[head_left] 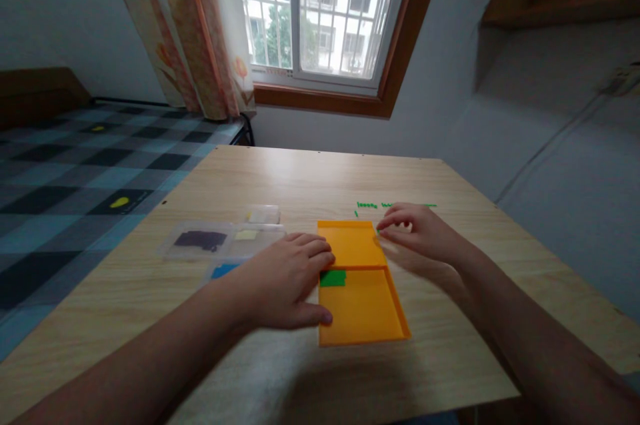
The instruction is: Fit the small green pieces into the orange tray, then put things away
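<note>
An open orange plastic case (365, 315) lies flat on the table, its two shallow halves hinged across the middle. A flat green block (333, 278) sits in the upper left corner of the nearer half. My left hand (293, 278) rests on the case's left edge with fingers stretched out and thumb apart. Just off the far half's right edge, my right hand (413, 228) has thumb and forefinger pinched on a tiny green piece (379, 231). Small green pieces (367, 205) lie in rows behind the case, partly hidden by my right hand.
Left of the case is an open clear plastic box (173, 245) holding dark purple pieces (200, 239). A smaller clear box (265, 213) stands behind it. Something blue (224, 271) shows beside my left forearm. A bed (100, 178) adjoins the wooden table (300, 175) at left.
</note>
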